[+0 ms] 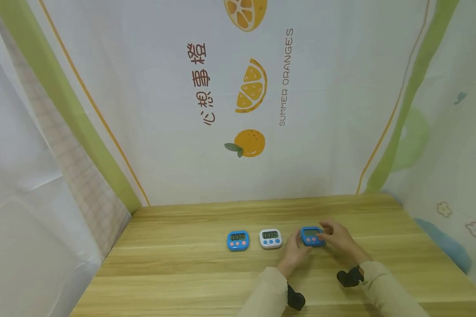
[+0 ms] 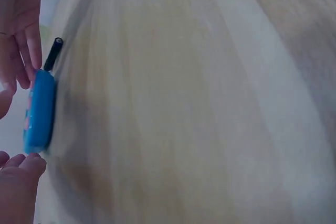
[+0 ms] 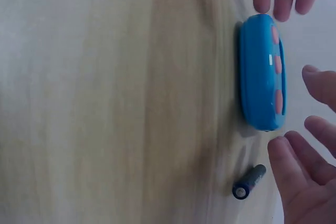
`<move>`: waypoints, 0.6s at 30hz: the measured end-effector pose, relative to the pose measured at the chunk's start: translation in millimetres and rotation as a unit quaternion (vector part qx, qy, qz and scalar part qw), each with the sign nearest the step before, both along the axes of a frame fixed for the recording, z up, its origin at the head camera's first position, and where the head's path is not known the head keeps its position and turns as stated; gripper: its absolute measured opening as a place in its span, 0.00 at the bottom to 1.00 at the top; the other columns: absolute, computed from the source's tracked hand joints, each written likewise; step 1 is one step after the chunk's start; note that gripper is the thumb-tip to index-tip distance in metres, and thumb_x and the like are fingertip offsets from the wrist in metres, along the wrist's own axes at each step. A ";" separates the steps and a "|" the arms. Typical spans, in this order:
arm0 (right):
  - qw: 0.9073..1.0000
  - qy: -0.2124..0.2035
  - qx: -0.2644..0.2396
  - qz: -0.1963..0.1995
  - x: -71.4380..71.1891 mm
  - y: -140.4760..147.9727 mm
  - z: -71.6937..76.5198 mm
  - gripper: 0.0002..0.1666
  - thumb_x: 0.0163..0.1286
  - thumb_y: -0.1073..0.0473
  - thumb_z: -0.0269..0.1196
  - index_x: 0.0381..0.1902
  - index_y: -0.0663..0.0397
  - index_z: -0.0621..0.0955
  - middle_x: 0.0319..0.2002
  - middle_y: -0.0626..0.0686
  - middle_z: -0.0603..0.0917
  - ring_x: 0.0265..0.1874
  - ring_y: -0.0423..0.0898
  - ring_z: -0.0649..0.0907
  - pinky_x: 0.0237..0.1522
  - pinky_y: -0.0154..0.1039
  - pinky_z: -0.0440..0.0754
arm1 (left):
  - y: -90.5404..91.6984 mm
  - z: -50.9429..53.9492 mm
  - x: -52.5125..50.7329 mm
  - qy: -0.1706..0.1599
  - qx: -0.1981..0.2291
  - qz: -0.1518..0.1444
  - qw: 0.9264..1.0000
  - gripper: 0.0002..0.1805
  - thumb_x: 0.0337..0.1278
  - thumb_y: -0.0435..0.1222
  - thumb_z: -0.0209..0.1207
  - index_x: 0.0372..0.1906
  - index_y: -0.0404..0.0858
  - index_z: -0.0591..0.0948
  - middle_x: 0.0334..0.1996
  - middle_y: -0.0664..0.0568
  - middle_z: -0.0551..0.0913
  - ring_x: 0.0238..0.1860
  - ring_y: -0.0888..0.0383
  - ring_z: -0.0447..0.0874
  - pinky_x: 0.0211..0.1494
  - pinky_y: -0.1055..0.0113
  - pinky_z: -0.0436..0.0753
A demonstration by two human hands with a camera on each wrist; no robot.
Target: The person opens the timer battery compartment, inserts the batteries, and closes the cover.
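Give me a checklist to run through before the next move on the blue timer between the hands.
1. Right blue timer face up: ok, its buttons show on top.
2. Its screen lit with digits: not ok, it looks blank, while the left blue timer and the white timer show digits.
3. Battery within reach: ok, lying loose on the table near the right hand.
4. Left hand in place: ok, at the timer's opposite side.
5. Timer's back ready for a battery: cannot tell, it is hidden.
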State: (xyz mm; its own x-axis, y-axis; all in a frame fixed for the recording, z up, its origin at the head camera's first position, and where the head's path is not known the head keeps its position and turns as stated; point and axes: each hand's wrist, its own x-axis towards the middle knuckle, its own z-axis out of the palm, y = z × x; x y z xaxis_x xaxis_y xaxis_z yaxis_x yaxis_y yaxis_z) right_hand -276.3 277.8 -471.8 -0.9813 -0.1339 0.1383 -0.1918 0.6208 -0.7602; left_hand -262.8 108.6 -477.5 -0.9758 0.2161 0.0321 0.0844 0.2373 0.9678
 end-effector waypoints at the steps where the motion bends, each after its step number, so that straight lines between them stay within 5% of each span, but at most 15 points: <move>1: 1.000 -0.009 -0.004 -0.002 0.2 -1.0 -0.6 0.30 0.59 0.60 0.62 0.53 0.75 0.66 0.50 0.73 0.70 0.46 0.64 0.74 0.45 0.52 0.76 | 0.8 -0.6 0.8 -0.001 0.007 -0.001 1.000 0.33 0.43 0.23 0.61 0.58 0.24 0.63 0.55 0.34 0.69 0.56 0.42 0.67 0.59 0.56 0.67; 8: 0.998 -0.056 -0.007 -0.015 2.9 -7.6 -3.2 0.31 0.58 0.59 0.62 0.53 0.76 0.67 0.46 0.70 0.74 0.44 0.62 0.75 0.42 0.49 0.78 | 0.2 -6.7 4.1 0.004 0.039 -0.022 0.999 0.32 0.41 0.22 0.59 0.57 0.24 0.64 0.53 0.33 0.70 0.56 0.42 0.67 0.60 0.55 0.66; 18: 0.998 -0.062 -0.016 -0.007 3.6 -7.2 -7.8 0.33 0.57 0.58 0.63 0.52 0.78 0.66 0.45 0.71 0.74 0.43 0.61 0.76 0.41 0.47 0.79 | -0.1 -12.8 1.2 0.005 0.009 0.011 1.000 0.30 0.37 0.23 0.63 0.53 0.25 0.69 0.40 0.44 0.75 0.42 0.51 0.75 0.46 0.63 0.77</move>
State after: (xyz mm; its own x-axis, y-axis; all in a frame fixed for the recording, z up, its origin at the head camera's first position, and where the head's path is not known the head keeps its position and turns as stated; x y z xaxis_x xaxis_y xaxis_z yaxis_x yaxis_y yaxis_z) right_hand -272.7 270.6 -479.6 -0.9929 -0.1177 0.0195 -0.0865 0.5979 -0.7969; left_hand -261.7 108.5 -490.3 -0.9801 0.1931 0.0449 0.0881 0.2216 0.9712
